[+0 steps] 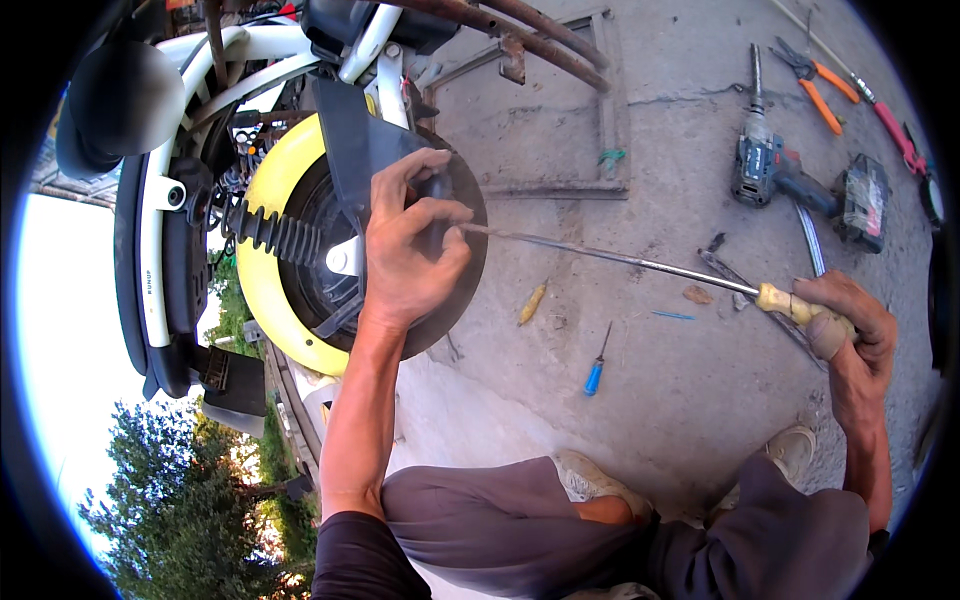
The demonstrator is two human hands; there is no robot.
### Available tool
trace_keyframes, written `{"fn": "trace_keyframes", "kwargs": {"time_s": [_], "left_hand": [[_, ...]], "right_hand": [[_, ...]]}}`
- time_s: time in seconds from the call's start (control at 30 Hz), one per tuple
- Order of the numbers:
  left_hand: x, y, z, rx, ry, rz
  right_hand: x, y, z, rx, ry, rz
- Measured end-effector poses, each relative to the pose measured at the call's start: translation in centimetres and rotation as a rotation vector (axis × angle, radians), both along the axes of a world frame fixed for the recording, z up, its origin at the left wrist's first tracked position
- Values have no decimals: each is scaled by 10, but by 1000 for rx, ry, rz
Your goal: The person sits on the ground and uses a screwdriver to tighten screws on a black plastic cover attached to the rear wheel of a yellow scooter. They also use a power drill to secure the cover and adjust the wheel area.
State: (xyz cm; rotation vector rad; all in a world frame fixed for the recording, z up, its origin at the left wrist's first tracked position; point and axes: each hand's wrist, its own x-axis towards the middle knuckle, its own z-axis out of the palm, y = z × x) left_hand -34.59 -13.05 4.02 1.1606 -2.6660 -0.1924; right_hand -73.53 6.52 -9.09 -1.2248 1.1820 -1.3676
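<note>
My right hand (855, 335) is wrapped round the pale yellow handle of a long screwdriver (640, 262). Its thin metal shaft runs left, almost level, across to my left hand (410, 245). There the thumb and forefinger pinch the far end of the shaft, while the other fingers curl above; the very tip is hidden. Just behind my left hand is the black tyre (462, 290) of a wheel with a yellow rim (262, 270). A coiled black spring shock absorber (275, 232) reaches the wheel's middle from the left.
A cordless impact wrench (770, 165) and orange-handled pliers (825, 90) lie at the far right. On the concrete lie a small blue-handled screwdriver (595, 375) and a yellow handle-like piece (532, 303). A rusty metal frame (560, 190) lies beyond the wheel. White vehicle tubing (155, 260) stands left.
</note>
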Motion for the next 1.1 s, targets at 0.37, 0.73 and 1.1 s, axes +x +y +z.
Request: {"fn": "trace_keyframes", "kwargs": {"time_s": [0.37,0.73,1.1], "left_hand": [[0,0,3,25,9,53],[3,7,1,-31,41,37],[11,7,-8,-108,263,14]], "right_hand": [[-4,1,-2,181,-88,16],[-8,13,-23,325,-227,-35],[16,32,-37,444,-271,-64]]}}
